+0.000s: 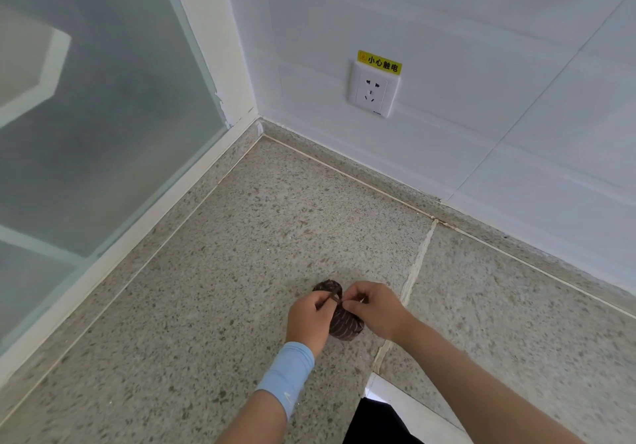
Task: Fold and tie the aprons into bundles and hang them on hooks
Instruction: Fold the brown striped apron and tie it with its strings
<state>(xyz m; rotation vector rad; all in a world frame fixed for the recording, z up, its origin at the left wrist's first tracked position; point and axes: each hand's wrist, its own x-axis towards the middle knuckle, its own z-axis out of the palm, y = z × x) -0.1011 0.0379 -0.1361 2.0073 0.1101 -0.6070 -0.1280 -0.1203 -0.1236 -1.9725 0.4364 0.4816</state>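
A dark brown striped apron, rolled into a small bundle (pixel 344 321), lies on the speckled stone counter (pixel 241 254). Its thin strap (pixel 333 299) runs across the top of the roll. My left hand (pixel 308 319) pinches the strap on the left side of the bundle. My right hand (pixel 375 307) pinches the strap's other end on the right side. Both hands sit close together over the roll and hide part of it. A light blue band wraps my left wrist.
A frosted glass panel (pixel 86 116) with a white frame bounds the counter on the left. White wall tiles rise behind, with a wall socket (pixel 372 91) under a yellow warning label. A grouted seam (pixel 409 282) crosses the counter by my right hand. No hooks are in view.
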